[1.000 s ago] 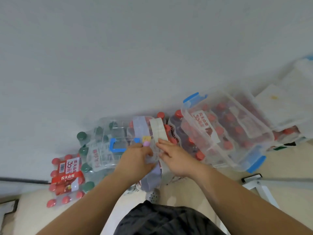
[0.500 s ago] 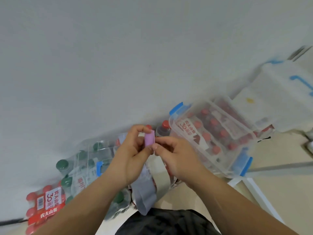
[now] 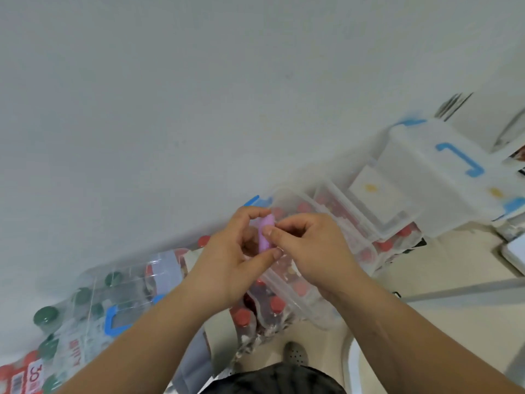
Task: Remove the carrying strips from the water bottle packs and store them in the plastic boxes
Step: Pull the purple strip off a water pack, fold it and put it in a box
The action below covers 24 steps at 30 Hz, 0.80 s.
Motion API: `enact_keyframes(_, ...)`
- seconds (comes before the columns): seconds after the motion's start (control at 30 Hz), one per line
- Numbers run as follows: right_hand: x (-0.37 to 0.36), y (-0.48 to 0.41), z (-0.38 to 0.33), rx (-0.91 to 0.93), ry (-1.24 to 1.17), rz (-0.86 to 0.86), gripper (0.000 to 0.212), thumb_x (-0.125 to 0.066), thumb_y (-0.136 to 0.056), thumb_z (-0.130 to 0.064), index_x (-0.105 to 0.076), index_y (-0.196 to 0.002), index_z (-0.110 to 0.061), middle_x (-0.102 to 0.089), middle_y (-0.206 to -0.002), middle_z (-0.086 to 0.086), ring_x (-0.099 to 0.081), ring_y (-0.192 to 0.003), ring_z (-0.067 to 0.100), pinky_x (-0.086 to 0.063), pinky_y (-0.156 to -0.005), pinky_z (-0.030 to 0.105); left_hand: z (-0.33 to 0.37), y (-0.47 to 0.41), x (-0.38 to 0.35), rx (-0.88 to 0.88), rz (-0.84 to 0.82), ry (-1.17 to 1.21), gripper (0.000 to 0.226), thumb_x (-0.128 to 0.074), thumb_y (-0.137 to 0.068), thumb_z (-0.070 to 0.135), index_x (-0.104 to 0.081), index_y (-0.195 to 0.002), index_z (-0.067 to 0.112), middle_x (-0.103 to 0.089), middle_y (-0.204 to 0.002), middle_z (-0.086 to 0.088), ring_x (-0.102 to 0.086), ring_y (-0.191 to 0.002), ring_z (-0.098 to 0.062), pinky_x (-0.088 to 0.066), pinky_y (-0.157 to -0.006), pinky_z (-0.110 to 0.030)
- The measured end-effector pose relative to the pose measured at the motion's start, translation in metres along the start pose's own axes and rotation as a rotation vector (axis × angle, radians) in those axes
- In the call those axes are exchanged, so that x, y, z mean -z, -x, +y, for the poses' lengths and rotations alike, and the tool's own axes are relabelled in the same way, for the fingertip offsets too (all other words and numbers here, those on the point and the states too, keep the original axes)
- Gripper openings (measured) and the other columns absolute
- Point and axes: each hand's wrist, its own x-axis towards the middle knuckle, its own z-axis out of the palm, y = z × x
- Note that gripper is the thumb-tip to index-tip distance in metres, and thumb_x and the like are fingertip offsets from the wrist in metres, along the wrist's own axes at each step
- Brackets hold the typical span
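Obs.: I see both hands raised together, each pinching the same carrying strip point(image 3: 266, 234). It is a short lilac band, standing roughly upright between them.

- Left hand point(image 3: 227, 251): thumb under the strip's lower end, index finger curled over the top.
- Right hand point(image 3: 309, 251): thumb tip pressed on the strip's middle, other fingers curled behind it. I cannot tell how much of the band they cover.
- Open plastic box point(image 3: 366, 245): clear, just beyond and beneath the right hand, with red caps visible through it.
- Red-capped pack point(image 3: 255, 314): below both wrists.
- Green-capped pack point(image 3: 113, 294): down and out from the left forearm.

Handling, my judgement: the strip looks thin, light and limp, probably film or tape, so it may be tacky on one face and cling to skin. It needs almost no force and should not break. I would grip it at the ends, fold it onto itself, then let go low inside the box so it does not drift or stick to a finger.
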Motion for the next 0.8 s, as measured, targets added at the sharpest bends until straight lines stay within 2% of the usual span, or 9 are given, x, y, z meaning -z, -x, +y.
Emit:
enact_keyframes(0.1,0.023,-0.016,0.01,0.0,0.027,-0.002,0.019,-0.076,-0.087,-0.025,-0.079,-0.07,-0.016,-0.072,-0.065,0.005,-0.061,-0.058,0.022,-0.054,-0.061,0.04,0.006,-0.012,-0.01,0.008,0.062,-0.199,0.056,-0.079,-0.076,0.041,-0.051,-0.123,0.051,-0.069,-0.09,0.016,-0.062,-0.083,-0.001,-0.043,-0.069,-0.011)
enact_keyframes(0.2,0.042,-0.033,0.023,-0.029,0.066,-0.047,0.017,-0.077,-0.087,-0.024,-0.08,-0.073,-0.015,-0.074,-0.064,-0.003,-0.063,-0.056,0.002,-0.052,-0.057,0.03,-0.001,-0.017,-0.015,0.027,0.283,-0.343,0.055,-0.075,-0.075,0.048,-0.055,-0.126,0.047,-0.06,-0.102,0.018,-0.056,-0.087,-0.002,-0.043,-0.072,-0.014)
enact_keyframes(0.3,0.051,-0.049,0.035,-0.046,0.147,-0.12,0.017,-0.077,-0.087,-0.029,-0.08,-0.075,-0.018,-0.078,-0.072,-0.005,-0.073,-0.071,0.006,-0.061,-0.076,0.039,-0.014,-0.012,-0.019,0.109,0.474,-0.441,0.048,-0.076,-0.078,0.044,-0.059,-0.122,0.039,-0.051,-0.112,0.01,-0.057,-0.085,-0.003,-0.049,-0.08,-0.027)
enact_keyframes(0.37,0.053,-0.058,0.042,-0.04,0.168,-0.151,0.018,-0.078,-0.086,-0.029,-0.08,-0.074,-0.017,-0.078,-0.072,-0.002,-0.075,-0.072,0.015,-0.061,-0.08,0.045,-0.019,-0.007,-0.023,0.216,0.521,-0.445,0.05,-0.077,-0.079,0.039,-0.057,-0.125,0.035,-0.042,-0.123,0.007,-0.058,-0.08,-0.002,-0.048,-0.078,-0.024)
enact_keyframes(0.43,0.048,-0.066,0.05,-0.033,0.186,-0.173,0.017,-0.079,-0.084,-0.031,-0.08,-0.073,-0.017,-0.077,-0.07,0.0,-0.075,-0.072,0.023,-0.061,-0.077,0.049,-0.025,-0.002,-0.029,0.306,0.533,-0.405,0.056,-0.075,-0.08,0.035,-0.052,-0.131,0.034,-0.035,-0.125,0.009,-0.06,-0.075,-0.003,-0.045,-0.073,-0.016)
enact_keyframes(0.5,0.04,-0.074,0.057,-0.024,0.242,-0.231,0.019,-0.079,-0.082,-0.037,-0.08,-0.073,-0.02,-0.076,-0.068,0.002,-0.074,-0.07,0.027,-0.061,-0.074,0.05,-0.031,0.002,-0.034,0.343,0.521,-0.328,0.059,-0.073,-0.079,0.04,-0.048,-0.132,0.039,-0.044,-0.121,0.008,-0.063,-0.074,-0.01,-0.051,-0.076,-0.022)
enact_keyframes(0.57,0.031,-0.079,0.061,-0.028,0.296,-0.313,0.024,-0.078,-0.082,-0.041,-0.079,-0.07,-0.02,-0.075,-0.064,0.0,-0.073,-0.066,0.025,-0.063,-0.072,0.046,-0.035,0.003,-0.036,0.368,0.445,-0.281,0.062,-0.066,-0.083,0.045,-0.041,-0.139,0.041,-0.06,-0.102,0.006,-0.064,-0.072,-0.012,-0.054,-0.071,-0.031)
enact_keyframes(0.67,0.017,-0.083,0.063,-0.035,0.354,-0.412,0.032,-0.077,-0.085,-0.038,-0.077,-0.067,-0.012,-0.072,-0.058,-0.009,-0.065,-0.053,0.012,-0.055,-0.062,0.028,-0.034,0.002,-0.038,0.39,0.316,-0.317,0.071,-0.062,-0.091,0.046,-0.025,-0.151,0.037,-0.057,-0.071,0.009,-0.056,-0.061,-0.003,-0.041,-0.057,-0.018)
enact_keyframes(0.8,0.004,-0.09,0.073,0.001,0.44,-0.477,0.034,-0.074,-0.086,-0.041,-0.077,-0.066,-0.014,-0.072,-0.059,0.0,-0.059,-0.048,0.008,-0.049,-0.058,0.026,-0.038,-0.006,-0.034,0.384,0.264,-0.316,0.087,-0.066,-0.089,0.049,-0.012,-0.156,0.035,-0.061,-0.106,-0.003,-0.052,-0.075,-0.004,-0.038,-0.066,-0.017)
